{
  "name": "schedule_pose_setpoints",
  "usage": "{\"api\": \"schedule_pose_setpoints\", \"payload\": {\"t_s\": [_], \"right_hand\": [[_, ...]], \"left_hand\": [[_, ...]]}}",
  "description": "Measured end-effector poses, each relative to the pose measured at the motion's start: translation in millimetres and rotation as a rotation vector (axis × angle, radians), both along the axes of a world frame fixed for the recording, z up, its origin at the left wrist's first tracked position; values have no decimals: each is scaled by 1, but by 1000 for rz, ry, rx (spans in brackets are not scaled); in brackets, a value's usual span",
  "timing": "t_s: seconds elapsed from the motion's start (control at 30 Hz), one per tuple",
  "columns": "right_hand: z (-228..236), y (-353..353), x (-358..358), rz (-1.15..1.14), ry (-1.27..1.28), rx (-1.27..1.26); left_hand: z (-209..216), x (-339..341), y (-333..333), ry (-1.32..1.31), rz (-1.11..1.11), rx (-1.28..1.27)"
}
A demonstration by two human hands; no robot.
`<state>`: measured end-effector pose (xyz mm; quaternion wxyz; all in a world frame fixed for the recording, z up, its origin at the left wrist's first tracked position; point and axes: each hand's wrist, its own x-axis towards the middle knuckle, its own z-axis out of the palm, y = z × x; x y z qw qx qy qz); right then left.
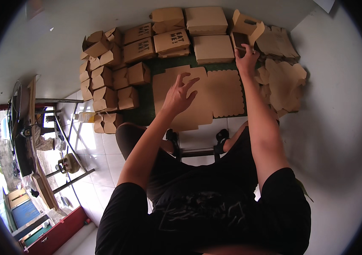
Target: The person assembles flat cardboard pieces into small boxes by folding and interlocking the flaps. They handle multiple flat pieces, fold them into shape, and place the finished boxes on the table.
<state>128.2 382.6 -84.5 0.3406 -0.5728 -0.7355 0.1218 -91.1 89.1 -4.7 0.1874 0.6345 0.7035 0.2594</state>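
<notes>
My left hand (179, 96) hovers with spread, slightly curled fingers over an unfolded brown cardboard box blank (225, 94). That blank lies flat in front of me, with one scalloped half on the right. At the far right my right hand (247, 61) has its fingers curled around the near edge of a brown carton (246, 26). The carton stands open, with raised side flaps and a cut-out slot in its back panel. Part of its near side is hidden behind my fingers.
Closed flat boxes (208, 20) and printed boxes (171, 41) line the back. Small folded cartons (104, 97) crowd the left of the green mat (145, 104). Flat blanks (283, 85) are piled on the right by the wall. A bottle (85, 117) stands beyond the left cartons.
</notes>
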Motion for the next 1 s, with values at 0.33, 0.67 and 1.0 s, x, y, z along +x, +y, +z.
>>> {"api": "schedule_pose_setpoints", "payload": {"t_s": [0.33,0.67,1.0], "right_hand": [[-21,52,13,59,7,35],[53,-128,19,294,31,-203],[41,-299,27,880,-394,-314]], "left_hand": [[40,-25,-110,-47,29,-317],[-17,-32,-122,95,126,-300],[-37,5,-111,198,-186,-211]]}}
